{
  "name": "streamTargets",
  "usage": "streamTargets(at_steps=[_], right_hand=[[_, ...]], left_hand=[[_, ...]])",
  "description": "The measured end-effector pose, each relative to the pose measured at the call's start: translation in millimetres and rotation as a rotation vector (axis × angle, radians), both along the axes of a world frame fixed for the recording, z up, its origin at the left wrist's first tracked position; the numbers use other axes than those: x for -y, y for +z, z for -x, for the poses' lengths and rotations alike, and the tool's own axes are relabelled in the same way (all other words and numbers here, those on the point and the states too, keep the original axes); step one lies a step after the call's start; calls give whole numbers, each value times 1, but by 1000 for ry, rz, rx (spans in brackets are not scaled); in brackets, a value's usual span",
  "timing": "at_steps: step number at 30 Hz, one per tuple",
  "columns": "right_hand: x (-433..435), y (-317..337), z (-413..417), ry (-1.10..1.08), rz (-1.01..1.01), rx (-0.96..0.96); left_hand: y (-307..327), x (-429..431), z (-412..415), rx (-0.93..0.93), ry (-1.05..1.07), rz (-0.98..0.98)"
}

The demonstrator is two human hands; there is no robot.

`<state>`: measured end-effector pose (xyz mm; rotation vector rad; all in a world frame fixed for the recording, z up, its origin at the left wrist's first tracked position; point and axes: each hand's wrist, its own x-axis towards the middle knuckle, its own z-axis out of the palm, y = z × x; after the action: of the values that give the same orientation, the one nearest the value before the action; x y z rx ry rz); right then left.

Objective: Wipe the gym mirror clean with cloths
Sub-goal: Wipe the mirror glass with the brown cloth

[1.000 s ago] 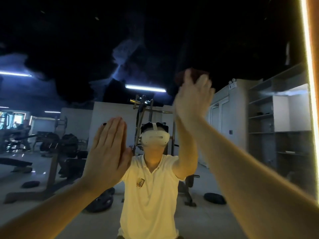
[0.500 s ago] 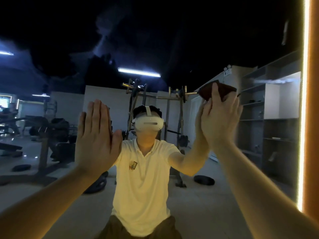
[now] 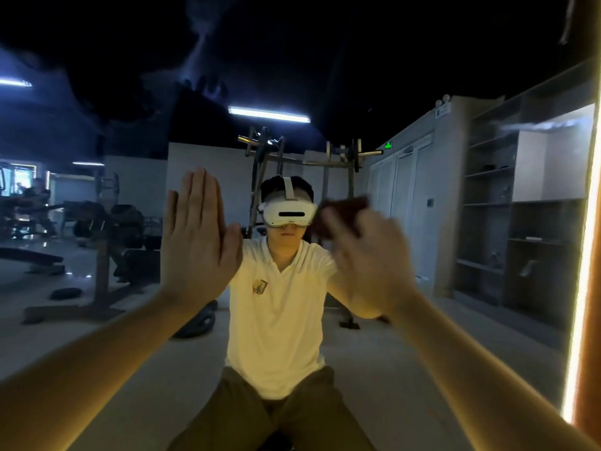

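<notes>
The gym mirror [image 3: 422, 76] fills the view and reflects a person in a white shirt and the gym behind. My left hand [image 3: 198, 242] lies flat against the glass left of centre, fingers straight and together, holding nothing. My right hand [image 3: 367, 265], blurred by motion, presses a dark reddish cloth [image 3: 341, 209] against the glass at the middle right. The cloth sticks out above my fingertips; the rest of it is hidden behind my hand.
A glowing light strip [image 3: 582, 288] runs down the mirror's right edge, beside an orange frame. The reflection shows a weight rack [image 3: 302, 157], benches at the left, open shelves [image 3: 520, 222] at the right and a pale floor.
My right hand has swept the cloth down and to the left, from the upper right toward the middle of the glass. My left hand stays flat on the mirror.
</notes>
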<state>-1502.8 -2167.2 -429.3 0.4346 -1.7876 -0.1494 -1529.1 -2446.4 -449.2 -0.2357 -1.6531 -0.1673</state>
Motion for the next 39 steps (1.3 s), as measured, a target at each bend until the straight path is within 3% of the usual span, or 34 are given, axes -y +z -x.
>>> streamTargets(at_steps=[4,9,14,17,19,21,25,30,34,37,39], right_hand=[[-71,32,8,-131,405,-154],[-2,32,12,3,580,-169],[94,-20,6,230,261,-115],[65,-28,4,206,-24,-129],[21,-17,-2,131,-63,-88],[-32,-1,-7,23,76,-75],[-121,13,-5,-135,567,-140],[-51,-11,13,-89,808,-136],[53,-63,10,172,612,-115],[73,-95,1,243,102,41],[38,-82,3,187,-103,61]], left_hand=[[-4,-4,-4,-17,-35,20],[-1,6,-10,30,-41,74],[-10,-5,-13,61,-1,40],[-33,-23,-21,60,-52,58],[-45,-33,-21,62,-54,121],[-48,-37,-17,94,-6,162],[-51,-42,-9,126,15,148],[-59,-46,-1,100,38,146],[-59,-45,1,86,41,150],[-60,-43,-1,90,41,166],[-59,-40,-1,93,46,182]])
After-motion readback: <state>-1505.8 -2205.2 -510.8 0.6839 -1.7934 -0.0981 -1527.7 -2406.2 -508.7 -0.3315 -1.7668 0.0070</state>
